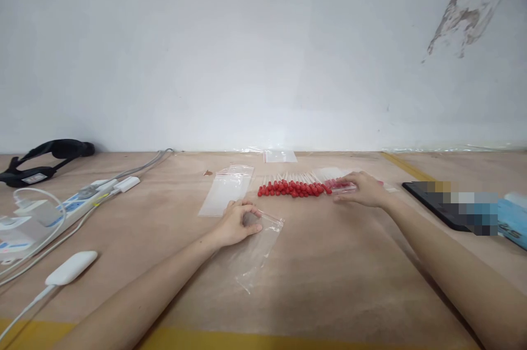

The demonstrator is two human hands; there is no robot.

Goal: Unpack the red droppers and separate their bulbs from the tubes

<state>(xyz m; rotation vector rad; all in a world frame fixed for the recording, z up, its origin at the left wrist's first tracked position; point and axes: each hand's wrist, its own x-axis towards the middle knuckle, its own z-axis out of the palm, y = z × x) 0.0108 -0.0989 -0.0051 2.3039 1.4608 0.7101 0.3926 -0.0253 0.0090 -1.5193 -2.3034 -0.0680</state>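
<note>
My left hand (240, 223) has its fingers curled and its thumb bent at the top of a clear zip-lock bag (259, 251), which lies slack in front of it; I see nothing inside the bag. A row of pale sticks with red heads (294, 188), like large matches, lies on the table between my hands, heads facing me. At the right end of the row, my right hand (362, 188) grips a clear zip-lock bag (343, 188) with pinkish-red showing through it. Part of that bag is hidden by the fingers.
Flat bags (226, 190) lie left of the sticks, and another white bag (280, 156) is by the wall. On the left are a power strip (74, 207), cables, a white charger (72, 267) and a black strap (53, 155). A black phone (428, 207) and blue packet (513, 223) are on the right.
</note>
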